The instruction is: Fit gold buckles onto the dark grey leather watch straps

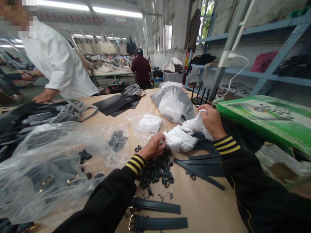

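Observation:
A crumpled white plastic bag (181,139) stretches between my hands above the table. My left hand (155,146) pinches its left end, right over a pile of small black strap loops (156,170). Higher up on the right, my right hand (212,119) grips the other end of the bag with fingers closed. Dark strap strips (206,165) lie under and in front of the bag. Nearer to me are two black buckle straps (160,223) with gold buckles. What the white bag contains is hidden.
Clear plastic bags (60,152) with dark parts cover the left side. A stuffed plastic bag (175,103) stands behind my hands. On the right are a green box (264,119) and a black router (199,97). A person in white (55,58) leans over the table at left.

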A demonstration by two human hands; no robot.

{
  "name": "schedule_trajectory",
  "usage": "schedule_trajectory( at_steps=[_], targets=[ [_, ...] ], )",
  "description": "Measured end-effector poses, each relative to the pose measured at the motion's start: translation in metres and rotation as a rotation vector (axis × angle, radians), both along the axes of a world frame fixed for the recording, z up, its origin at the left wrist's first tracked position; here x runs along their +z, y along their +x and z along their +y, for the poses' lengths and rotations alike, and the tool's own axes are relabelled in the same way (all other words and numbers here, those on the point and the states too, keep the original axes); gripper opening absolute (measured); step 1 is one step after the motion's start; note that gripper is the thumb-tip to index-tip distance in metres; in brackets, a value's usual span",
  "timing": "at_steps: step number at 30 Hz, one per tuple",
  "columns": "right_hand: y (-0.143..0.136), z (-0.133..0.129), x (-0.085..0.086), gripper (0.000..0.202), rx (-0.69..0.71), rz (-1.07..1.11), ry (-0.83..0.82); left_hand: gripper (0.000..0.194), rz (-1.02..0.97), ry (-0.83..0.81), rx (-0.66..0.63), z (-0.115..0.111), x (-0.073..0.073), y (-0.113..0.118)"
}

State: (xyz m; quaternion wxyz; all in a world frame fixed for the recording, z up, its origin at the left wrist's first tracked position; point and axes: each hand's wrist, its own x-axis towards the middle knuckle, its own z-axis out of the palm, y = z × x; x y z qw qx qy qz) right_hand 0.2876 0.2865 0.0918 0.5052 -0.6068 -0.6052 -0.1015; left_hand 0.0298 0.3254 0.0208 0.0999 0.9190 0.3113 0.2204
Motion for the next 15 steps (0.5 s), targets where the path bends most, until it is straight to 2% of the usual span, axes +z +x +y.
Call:
schedule_trajectory(
  at_steps=[3,6,9,11,13,15],
  targets=[
    [-0.008,0.003,-0.018,0.028,0.063,-0.063,-0.193,0.010,-0.049,-0.048,0.063,0.008,0.016,-0.005],
    [-0.012,0.001,-0.028,0.029,0.111,-0.080,-0.320,0.009,-0.036,-0.100,0.046,0.007,0.021,-0.006],
    [-0.015,-0.009,-0.028,0.032,0.135,-0.128,-0.343,0.010,0.021,-0.169,-0.023,-0.003,0.013,-0.009],
    [-0.023,-0.019,-0.028,0.033,0.211,-0.204,-0.381,0.011,0.054,-0.212,-0.048,-0.013,0.004,-0.010],
    [-0.038,-0.030,-0.033,0.033,0.316,-0.287,-0.479,0.012,0.059,-0.243,-0.027,-0.024,-0.006,-0.010],
    [-0.058,-0.037,-0.046,0.029,0.387,-0.323,-0.616,0.016,0.031,-0.264,0.044,-0.034,-0.016,-0.006]
  ],
)
